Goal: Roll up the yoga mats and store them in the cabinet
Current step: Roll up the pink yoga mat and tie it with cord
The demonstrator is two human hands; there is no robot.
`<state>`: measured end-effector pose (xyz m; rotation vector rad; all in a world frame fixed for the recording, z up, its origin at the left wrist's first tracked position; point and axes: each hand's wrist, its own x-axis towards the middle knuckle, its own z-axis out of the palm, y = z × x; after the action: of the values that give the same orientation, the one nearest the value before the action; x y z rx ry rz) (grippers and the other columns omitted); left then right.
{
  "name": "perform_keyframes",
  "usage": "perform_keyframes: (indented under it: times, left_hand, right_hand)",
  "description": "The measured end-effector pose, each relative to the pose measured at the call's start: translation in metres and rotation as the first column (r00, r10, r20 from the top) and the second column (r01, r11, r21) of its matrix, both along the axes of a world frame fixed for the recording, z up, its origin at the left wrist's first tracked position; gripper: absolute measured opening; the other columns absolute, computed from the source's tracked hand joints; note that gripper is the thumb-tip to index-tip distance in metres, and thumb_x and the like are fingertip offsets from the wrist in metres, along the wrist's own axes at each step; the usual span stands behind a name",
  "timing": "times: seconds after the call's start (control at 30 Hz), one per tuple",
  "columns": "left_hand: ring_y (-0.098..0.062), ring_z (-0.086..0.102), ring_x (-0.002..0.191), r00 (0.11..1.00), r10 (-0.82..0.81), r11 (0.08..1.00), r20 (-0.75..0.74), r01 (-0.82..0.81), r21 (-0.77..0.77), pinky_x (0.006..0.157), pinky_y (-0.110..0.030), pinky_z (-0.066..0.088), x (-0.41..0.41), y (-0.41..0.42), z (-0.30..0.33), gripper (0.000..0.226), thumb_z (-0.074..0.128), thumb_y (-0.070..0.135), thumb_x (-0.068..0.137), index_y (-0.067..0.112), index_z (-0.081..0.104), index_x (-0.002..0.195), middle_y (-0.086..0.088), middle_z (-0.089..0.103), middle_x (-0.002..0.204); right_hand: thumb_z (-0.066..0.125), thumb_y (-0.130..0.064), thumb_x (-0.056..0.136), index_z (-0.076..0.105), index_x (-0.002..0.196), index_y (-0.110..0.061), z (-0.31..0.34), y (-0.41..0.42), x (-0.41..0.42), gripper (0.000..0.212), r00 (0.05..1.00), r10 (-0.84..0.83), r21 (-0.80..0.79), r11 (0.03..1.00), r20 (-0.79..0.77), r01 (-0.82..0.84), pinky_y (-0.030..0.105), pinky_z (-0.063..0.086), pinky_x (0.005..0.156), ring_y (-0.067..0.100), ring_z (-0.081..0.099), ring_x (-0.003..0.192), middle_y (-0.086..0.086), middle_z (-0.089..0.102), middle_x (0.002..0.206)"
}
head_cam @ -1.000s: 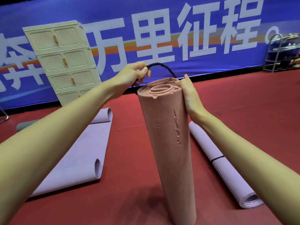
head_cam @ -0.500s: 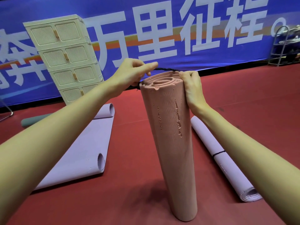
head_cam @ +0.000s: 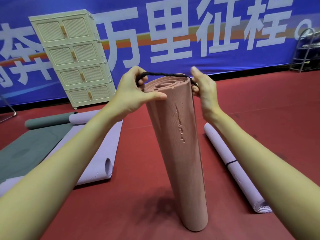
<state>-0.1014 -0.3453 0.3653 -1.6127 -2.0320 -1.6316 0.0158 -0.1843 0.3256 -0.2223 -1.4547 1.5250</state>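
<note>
Both our left hand (head_cam: 136,89) and right hand (head_cam: 203,85) pinch the black band (head_cam: 166,75), stretched over the upright pink mat (head_cam: 174,135); next we must slide it down.

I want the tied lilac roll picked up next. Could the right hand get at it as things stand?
Probably not yet: the right hand grips the black band over the pink mat. The lilac roll lies unobstructed.

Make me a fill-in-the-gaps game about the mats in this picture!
1. The pink rolled mat stands ____ on the red floor.
2. The left hand and right hand stretch a ____ cord over its top.
3. The cream cabinet has ____ tiers of doors.

Missing words: upright; black; four
</note>
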Motion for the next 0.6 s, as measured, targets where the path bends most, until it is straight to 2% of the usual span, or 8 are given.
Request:
perform_keyframes:
  times: [0.07,0.1,0.2,0.3,0.43,0.6]
  left_hand:
    - [-0.008,0.029,0.058,1.000,0.016,0.999,-0.014,-0.016,0.034,0.058,-0.029,0.034,-0.005,-0.005,-0.004,0.064,0.085,0.050,0.040,0.024,0.039,0.075,0.008,0.035,0.073]
    - [-0.010,0.029,0.059,0.999,0.030,0.998,-0.023,-0.029,0.050,0.059,-0.032,0.034,-0.008,-0.005,-0.005,0.062,0.084,0.051,0.042,0.024,0.038,0.074,0.008,0.034,0.071]
    - [-0.014,0.030,0.061,0.994,0.080,0.993,-0.070,-0.074,0.088,0.062,-0.037,0.034,-0.011,-0.005,-0.010,0.060,0.083,0.053,0.046,0.024,0.037,0.070,0.010,0.033,0.066]
    - [-0.011,0.030,0.059,0.981,0.132,0.987,-0.144,-0.116,0.112,0.059,-0.031,0.032,-0.006,-0.005,-0.013,0.054,0.081,0.053,0.051,0.024,0.039,0.067,0.012,0.034,0.059]
    - [-0.013,0.032,0.057,0.967,0.172,0.977,-0.189,-0.142,0.162,0.056,-0.031,0.030,-0.001,-0.004,-0.018,0.051,0.083,0.045,0.058,0.022,0.037,0.062,0.011,0.035,0.054]
    - [-0.013,0.030,0.054,0.956,0.193,0.967,-0.219,-0.148,0.207,0.055,-0.032,0.030,-0.003,-0.001,-0.025,0.051,0.085,0.034,0.066,0.015,0.038,0.060,0.007,0.036,0.055]
  right_hand:
    - [0.066,-0.041,0.059,0.048,0.058,-0.024,0.001,0.005,0.004,0.025,0.991,0.132,0.012,0.991,0.015,-0.132,0.027,0.031,0.063,0.009,0.034,0.055,-0.008,0.038,0.056]
    - [0.067,-0.033,0.056,0.052,0.057,-0.024,0.000,0.006,0.005,0.018,0.991,0.127,0.055,0.990,0.053,-0.130,0.028,0.033,0.066,0.010,0.037,0.058,-0.007,0.041,0.057]
    - [0.066,-0.015,0.063,0.059,0.073,-0.015,-0.010,0.003,0.005,0.012,0.995,0.061,0.167,0.983,0.073,-0.072,0.025,0.042,0.072,0.005,0.050,0.065,-0.010,0.056,0.063]
    - [0.065,-0.008,0.068,0.057,0.072,-0.017,-0.017,0.000,0.006,0.012,0.993,0.120,0.133,0.984,0.001,-0.120,0.027,0.041,0.074,0.006,0.051,0.069,-0.014,0.056,0.065]
    - [0.058,0.001,0.065,0.048,0.073,-0.015,-0.016,-0.002,0.011,0.020,0.952,0.297,0.042,0.955,-0.079,-0.294,0.017,0.039,0.065,0.005,0.047,0.063,-0.010,0.050,0.063]
    - [0.048,0.001,0.064,0.044,0.069,-0.015,-0.012,-0.010,0.016,0.017,0.931,0.357,-0.010,0.934,-0.073,-0.358,0.018,0.035,0.060,0.008,0.042,0.064,-0.005,0.047,0.063]
